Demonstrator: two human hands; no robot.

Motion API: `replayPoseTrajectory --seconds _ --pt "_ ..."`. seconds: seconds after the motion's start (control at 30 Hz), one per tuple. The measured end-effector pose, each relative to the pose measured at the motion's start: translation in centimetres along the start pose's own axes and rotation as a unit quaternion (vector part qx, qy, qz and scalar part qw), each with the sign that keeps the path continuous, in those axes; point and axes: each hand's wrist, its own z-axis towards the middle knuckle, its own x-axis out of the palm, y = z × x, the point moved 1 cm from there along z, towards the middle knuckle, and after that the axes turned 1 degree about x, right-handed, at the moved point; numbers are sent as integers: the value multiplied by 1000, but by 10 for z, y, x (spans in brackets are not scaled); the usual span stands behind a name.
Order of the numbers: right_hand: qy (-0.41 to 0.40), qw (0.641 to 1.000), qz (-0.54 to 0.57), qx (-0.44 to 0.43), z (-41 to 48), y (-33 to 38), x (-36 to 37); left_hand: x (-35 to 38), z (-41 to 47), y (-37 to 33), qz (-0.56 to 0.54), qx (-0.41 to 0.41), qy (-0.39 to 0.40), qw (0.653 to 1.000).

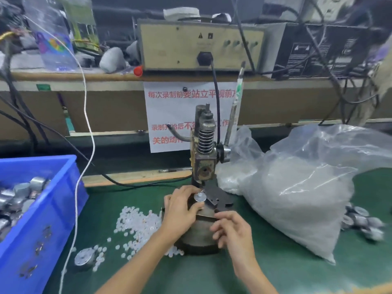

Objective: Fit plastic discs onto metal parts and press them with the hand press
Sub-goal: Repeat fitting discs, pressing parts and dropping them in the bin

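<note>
Head view. Noted right hand (231, 228) loosely curled beside press base, nothing seen in grip; probably free for lever (232, 122). Logged loose plastic discs (137, 221) on counter (265, 272) leftward, within easy reach. Found left hand (182, 206) gripping metal part (199, 197) on base, seemingly centring it under ram of hand press (204, 158).

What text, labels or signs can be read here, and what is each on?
"每次录制前要站立平视前": paper sign, top line, end hidden.
"录制…始后不…工作": same sign, middle line, partly behind the hand press.
"关的动作": same sign, bottom line, last character half hidden.
Labels on the beige machine and black box: warning triangles, print too blurred to read.
</note>
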Motion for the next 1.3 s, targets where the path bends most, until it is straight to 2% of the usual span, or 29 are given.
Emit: replayPoseTrajectory --seconds 0.07,0.17,0.2,0.23,0.3,0.37,0.43,0.5,0.6,0.7,0.83,0.9,1.07,1.13,1.3 --pt "-42 993 -38 -100 13 27 -8 0 -1 2 -5 2 -2 1000" --pt "-99 956 -41 -274 49 106 -12 2 -2 5 -29 8 -15 999" --pt "-101 946 -50 -304 66 136 -10 3 -3 5 -34 10 -20 999" --pt "-97 945 -67 -306 85 166 -6 3 -5 4 -36 11 -25 999" --pt "-47 964 -94 -244 113 210 3 5 -8 1 -33 6 -33 999" --pt "-1 969 -104 -224 119 222 11 6 -10 0 -32 1 -38 999" --pt "-14 954 -96 -283 104 208 14 7 -10 1 -30 0 -40 999" --pt "-25 939 -41 -341 80 182 12 8 -9 1 -26 3 -45 999" --pt "-4 924 31 -380 48 147 6 10 -10 2 -23 6 -57 998" --pt "1 923 71 -377 35 132 9 12 -11 4 -21 10 -67 997" --pt "-65 920 115 -369 39 136 21 14 -11 5 -21 13 -68 997" --pt "-79 932 145 -324 48 149 21 12 -11 5 -29 11 -69 997" --pt "-12 967 157 -200 73 178 30 7 -13 0 -62 -16 -58 996" --pt "-8 980 97 -174 69 153 28 4 -14 -2 -71 -16 -50 996" --pt "-95 992 22 -75 29 47 -5 1 -24 -6 -63 -18 -31 997"
